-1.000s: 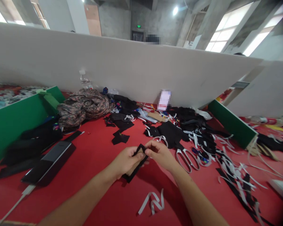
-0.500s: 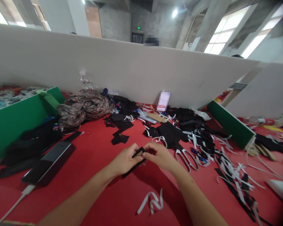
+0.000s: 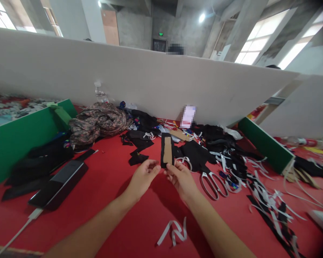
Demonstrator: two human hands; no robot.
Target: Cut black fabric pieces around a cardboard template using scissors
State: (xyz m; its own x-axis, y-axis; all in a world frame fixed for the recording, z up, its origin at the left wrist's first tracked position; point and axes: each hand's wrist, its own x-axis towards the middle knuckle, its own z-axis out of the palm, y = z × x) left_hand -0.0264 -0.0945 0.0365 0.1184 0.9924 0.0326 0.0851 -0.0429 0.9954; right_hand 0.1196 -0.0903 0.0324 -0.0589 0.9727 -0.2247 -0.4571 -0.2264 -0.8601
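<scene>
Both hands hold up a small flat piece, black round the edges with a tan cardboard strip down its middle, standing upright over the red table. My left hand pinches its lower left corner. My right hand pinches its lower right corner. Large silver scissors lie on the table just right of my right hand.
Black fabric scraps and white strips litter the middle and right. A white strip lies near my forearms. A dark tablet with a cable sits left, a camouflage bundle behind it. Green dividers and a white partition bound the table.
The piece, held low and edge-on between my hands, has been raised and turned upright, its tan face now towards me. The view shifted slightly.
</scene>
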